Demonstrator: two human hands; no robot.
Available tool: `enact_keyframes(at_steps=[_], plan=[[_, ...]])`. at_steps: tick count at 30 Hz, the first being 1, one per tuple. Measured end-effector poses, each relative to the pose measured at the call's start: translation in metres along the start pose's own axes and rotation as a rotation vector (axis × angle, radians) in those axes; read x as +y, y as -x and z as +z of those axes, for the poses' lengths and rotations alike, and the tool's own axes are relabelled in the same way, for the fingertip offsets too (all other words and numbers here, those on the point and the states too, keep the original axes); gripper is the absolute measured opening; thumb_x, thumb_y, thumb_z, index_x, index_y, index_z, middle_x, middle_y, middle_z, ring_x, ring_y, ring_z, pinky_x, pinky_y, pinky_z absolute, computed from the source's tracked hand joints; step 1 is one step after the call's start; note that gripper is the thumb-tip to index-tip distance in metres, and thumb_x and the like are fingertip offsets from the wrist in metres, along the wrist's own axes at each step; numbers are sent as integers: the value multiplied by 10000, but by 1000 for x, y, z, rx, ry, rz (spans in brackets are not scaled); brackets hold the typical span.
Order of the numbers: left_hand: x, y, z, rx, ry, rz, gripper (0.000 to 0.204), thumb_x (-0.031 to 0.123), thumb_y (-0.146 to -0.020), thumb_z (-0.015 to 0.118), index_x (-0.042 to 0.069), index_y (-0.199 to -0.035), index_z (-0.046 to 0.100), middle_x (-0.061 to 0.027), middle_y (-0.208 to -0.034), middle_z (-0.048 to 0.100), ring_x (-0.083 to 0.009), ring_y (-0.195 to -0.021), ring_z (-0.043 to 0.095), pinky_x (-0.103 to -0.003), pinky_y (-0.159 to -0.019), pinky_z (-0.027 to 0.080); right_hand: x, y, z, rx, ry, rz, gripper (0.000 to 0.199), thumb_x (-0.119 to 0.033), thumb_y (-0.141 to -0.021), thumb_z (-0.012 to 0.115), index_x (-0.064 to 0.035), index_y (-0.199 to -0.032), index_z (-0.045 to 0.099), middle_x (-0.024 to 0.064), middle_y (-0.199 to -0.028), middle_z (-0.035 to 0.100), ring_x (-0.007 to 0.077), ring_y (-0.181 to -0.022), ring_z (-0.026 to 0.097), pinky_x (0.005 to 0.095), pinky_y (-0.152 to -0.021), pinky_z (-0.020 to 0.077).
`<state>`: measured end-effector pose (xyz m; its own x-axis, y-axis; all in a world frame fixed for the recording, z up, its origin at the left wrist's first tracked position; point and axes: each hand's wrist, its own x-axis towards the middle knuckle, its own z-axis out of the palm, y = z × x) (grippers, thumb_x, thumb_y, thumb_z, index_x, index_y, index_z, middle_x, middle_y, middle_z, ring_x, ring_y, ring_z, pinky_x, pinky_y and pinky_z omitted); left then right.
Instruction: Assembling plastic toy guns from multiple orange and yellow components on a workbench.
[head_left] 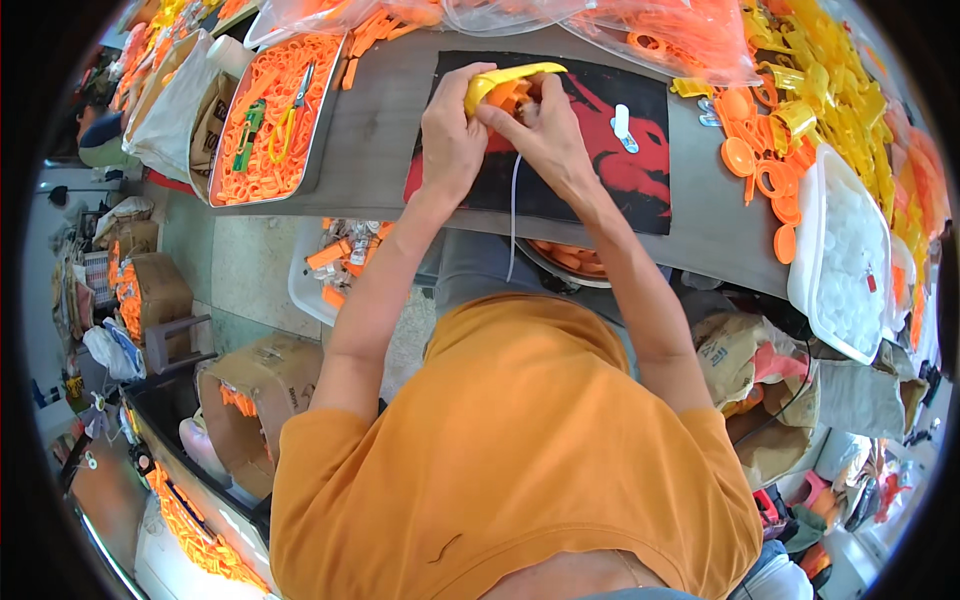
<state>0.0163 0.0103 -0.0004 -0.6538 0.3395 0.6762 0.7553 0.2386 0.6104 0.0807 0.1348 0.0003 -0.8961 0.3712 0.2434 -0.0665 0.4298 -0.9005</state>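
My left hand (450, 135) and my right hand (540, 135) meet over a black mat with a red figure (630, 160) on the grey table (370, 130). Together they hold a yellow plastic piece (505, 78) with small orange parts (512, 97) tucked under it. The left fingers wrap the yellow piece's left end. The right fingers pinch the orange parts from the right. A thin white cord (513, 215) hangs down from the hands toward my lap. A small white and blue part (623, 127) lies on the mat to the right of my hands.
A metal tray (325, 130) of orange pieces with scissors and a green tool sits at the left. Orange and yellow plastic parts (790, 120) pile at the right beside a white bin (845, 250) of white pieces. Boxes and bags of parts stand below the table.
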Motion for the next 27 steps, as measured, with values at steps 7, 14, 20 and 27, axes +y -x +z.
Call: enact_keyframes(at_steps=[7, 14, 20, 27], plan=[[-4, -5, -6, 50, 151, -276, 190, -34, -844, 590, 6, -1020, 651, -164, -914, 685, -315, -823, 673, -342, -757, 523, 10, 2, -4, -19, -323, 65, 306, -221, -870, 686, 11, -1041, 583, 27, -911, 608, 60, -786, 553, 217, -671, 458], [19, -4, -1, 77, 43, -44, 292, -81, -773, 607, 4, -1052, 618, -171, -989, 662, -375, -915, 642, -382, -804, 515, 9, -1, -6, -58, -255, 47, 305, -189, -887, 684, -31, -1106, 544, -31, -817, 525, 19, -633, 460, 201, -500, 368], [21, -4, 1, 52, 29, -34, 277, -81, -808, 588, 9, -1066, 633, -155, -978, 682, -315, -911, 673, -356, -803, 516, 6, 1, -2, 19, -442, 61, 263, -166, -878, 697, -39, -1042, 535, -35, -845, 530, 38, -746, 488, 190, -638, 394], [-47, -17, -14, 196, 141, -400, 247, 53, -826, 669, -47, -1050, 644, -114, -915, 697, -181, -829, 660, -301, -754, 507, 13, 5, -22, -9, -856, 137, 214, -117, -887, 568, -44, -1062, 468, 154, -981, 645, 204, -812, 619, 321, -743, 519]])
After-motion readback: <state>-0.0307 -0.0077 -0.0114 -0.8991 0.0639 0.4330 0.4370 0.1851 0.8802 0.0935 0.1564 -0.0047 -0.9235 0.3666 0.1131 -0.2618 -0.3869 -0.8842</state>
